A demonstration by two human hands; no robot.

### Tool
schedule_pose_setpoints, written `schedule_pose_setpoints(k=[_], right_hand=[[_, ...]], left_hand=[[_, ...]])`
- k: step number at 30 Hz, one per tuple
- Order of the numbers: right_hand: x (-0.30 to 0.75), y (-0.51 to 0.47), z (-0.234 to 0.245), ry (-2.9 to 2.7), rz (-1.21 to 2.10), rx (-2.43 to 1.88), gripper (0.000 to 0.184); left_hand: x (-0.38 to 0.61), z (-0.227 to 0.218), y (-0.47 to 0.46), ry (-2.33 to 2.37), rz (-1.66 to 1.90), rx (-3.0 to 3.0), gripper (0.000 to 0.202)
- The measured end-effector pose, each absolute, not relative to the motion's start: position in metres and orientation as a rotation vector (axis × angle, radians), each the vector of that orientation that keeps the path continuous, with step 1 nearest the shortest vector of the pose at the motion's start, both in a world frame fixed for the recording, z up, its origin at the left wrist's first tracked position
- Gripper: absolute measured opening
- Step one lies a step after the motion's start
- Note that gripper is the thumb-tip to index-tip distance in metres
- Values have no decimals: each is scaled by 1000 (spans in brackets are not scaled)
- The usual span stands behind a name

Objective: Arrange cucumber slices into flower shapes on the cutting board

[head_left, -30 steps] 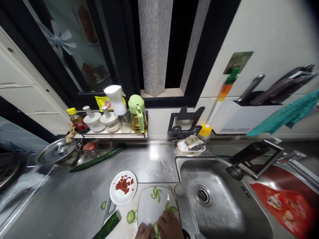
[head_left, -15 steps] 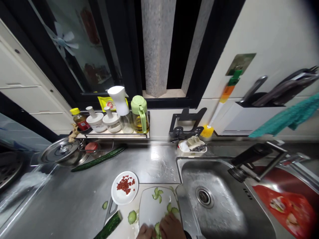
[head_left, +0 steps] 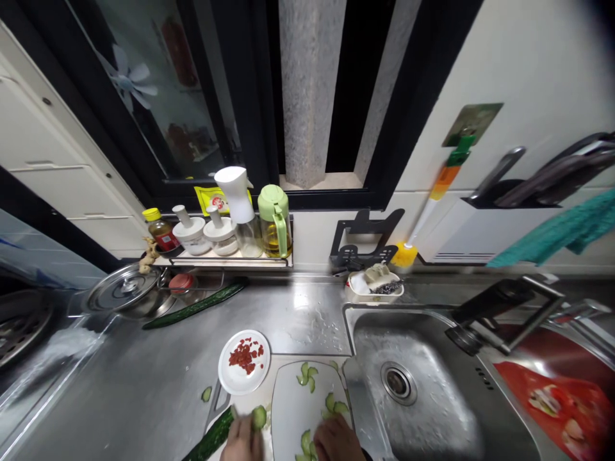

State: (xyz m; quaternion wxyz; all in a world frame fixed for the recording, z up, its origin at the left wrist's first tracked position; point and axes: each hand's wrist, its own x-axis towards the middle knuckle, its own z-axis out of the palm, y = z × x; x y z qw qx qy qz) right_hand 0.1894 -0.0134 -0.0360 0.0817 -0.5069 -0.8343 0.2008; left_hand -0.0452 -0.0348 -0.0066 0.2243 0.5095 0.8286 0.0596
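Cucumber slices point(head_left: 305, 443) lie between left hand point(head_left: 243, 440) and right hand point(head_left: 339, 439), nearer right.

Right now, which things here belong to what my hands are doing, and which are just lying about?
Part of the job, it seems:
square white plate
cucumber slices on it, by your right hand
cut cucumber and loose piece, by your left hand

Just lying about, it seems:
long cucumber
lidded steel pot
green-lidded jug
red bag
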Motion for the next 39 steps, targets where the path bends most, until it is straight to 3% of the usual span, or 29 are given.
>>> schedule_pose_setpoints(k=[8,20,26,33,39], right_hand=[[190,-16,-47,-2495,514,-1467,18],[188,-18,-60,-2525,521,-1474,19],[187,-18,-57,-2547,504,-1520,19],[178,-16,-53,-2466,622,-1502,19],[157,-4,-13,-2134,1023,-1441,28]], left_hand=[[-37,3,-21,2263,-54,1372,37],[-41,2,-17,2257,-37,1403,36],[-43,-3,-19,2312,127,1422,32],[-59,-11,-28,2160,468,1425,12],[-51,3,-25,1837,802,1054,38]])
